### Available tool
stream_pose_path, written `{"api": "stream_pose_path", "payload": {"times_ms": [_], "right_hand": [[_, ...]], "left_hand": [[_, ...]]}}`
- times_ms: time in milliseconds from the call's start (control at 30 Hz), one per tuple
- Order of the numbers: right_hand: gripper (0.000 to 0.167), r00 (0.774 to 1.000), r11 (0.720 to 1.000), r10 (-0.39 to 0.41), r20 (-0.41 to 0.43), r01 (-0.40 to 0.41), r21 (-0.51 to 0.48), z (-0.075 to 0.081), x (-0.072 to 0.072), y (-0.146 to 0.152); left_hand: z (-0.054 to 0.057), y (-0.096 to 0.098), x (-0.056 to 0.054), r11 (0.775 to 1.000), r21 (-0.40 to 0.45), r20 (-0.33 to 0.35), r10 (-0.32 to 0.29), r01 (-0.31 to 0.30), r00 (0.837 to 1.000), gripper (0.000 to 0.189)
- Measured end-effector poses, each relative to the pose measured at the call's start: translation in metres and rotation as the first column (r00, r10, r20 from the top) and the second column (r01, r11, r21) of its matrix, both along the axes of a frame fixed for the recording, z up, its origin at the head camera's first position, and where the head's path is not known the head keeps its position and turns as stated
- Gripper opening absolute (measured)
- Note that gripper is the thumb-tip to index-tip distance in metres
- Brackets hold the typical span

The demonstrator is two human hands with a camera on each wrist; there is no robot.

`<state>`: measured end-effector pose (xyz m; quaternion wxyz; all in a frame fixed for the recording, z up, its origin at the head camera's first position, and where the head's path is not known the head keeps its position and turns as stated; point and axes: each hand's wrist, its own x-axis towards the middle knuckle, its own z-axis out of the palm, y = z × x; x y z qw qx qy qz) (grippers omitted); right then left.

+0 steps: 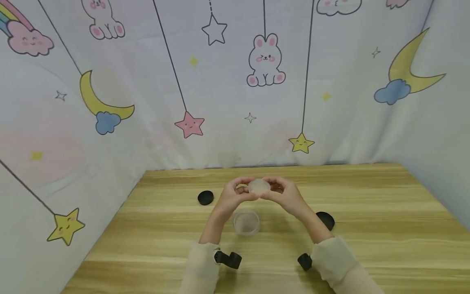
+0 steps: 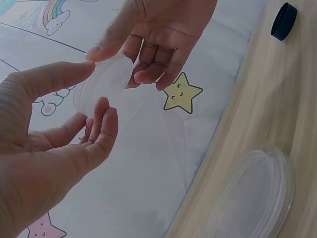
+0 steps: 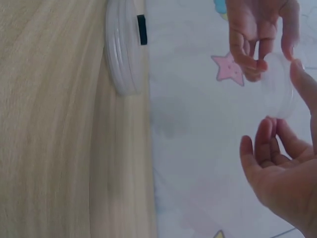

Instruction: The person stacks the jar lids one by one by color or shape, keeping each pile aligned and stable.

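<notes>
Both hands hold a translucent whitish round plastic piece (image 1: 259, 186), shallow like a small lid or dish, up above the table. My left hand (image 1: 235, 194) pinches its left edge between thumb and fingers. At the opposite edge my right hand (image 1: 288, 196) pinches it the same way. Seen from the left wrist, the round piece (image 2: 104, 82) is tilted nearly edge-on, the thumbs close together at its rim. The right wrist view shows the same piece (image 3: 277, 84) between the fingertips. Below the hands, a clear round plastic container (image 1: 247, 223) rests on the table.
A black round cap (image 1: 205, 197) lies left of the hands. Another black round cap (image 1: 327, 220) sits to the right, partly behind the right forearm. The wooden table (image 1: 154, 228) ends at a printed cloth (image 1: 227, 90) behind. Black wrist devices (image 1: 229, 259) stick out near the sleeves.
</notes>
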<state>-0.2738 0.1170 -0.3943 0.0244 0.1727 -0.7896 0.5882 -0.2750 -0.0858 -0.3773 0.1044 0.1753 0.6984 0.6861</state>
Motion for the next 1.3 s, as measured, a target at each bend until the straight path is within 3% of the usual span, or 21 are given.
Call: {"api": "stream_pose_path", "payload": {"times_ms": [267,467,700,967,1300], "right_hand": [[0.050,0.999,0.999,0.032,0.037,-0.033,0.016,-0.006,0.002,-0.008],[0.054,0.992,0.992,0.102,0.070,-0.106,0.060,-0.014,0.004,-0.016],[0.057,0.979,0.968,0.190,0.072,-0.199,0.151,-0.022,0.002,-0.020],[0.055,0.976,0.948,0.195,0.096,-0.213,0.238,-0.034,0.008,-0.029],[0.056,0.977,0.935,0.181,0.115,-0.207,0.287,-0.038,0.008,-0.031]], "left_hand": [[-0.005,-0.013,0.002,0.996,-0.084,0.003,-0.039,0.039,0.999,0.053],[-0.011,-0.028,0.001,0.976,-0.188,-0.013,-0.116,0.112,0.993,0.054],[-0.023,-0.039,0.003,0.949,-0.278,0.018,-0.151,0.150,0.988,0.050],[-0.041,-0.048,0.006,0.919,-0.341,0.057,-0.188,0.196,0.980,0.050],[-0.044,-0.050,0.003,0.902,-0.382,0.052,-0.195,0.200,0.979,0.055]]}}
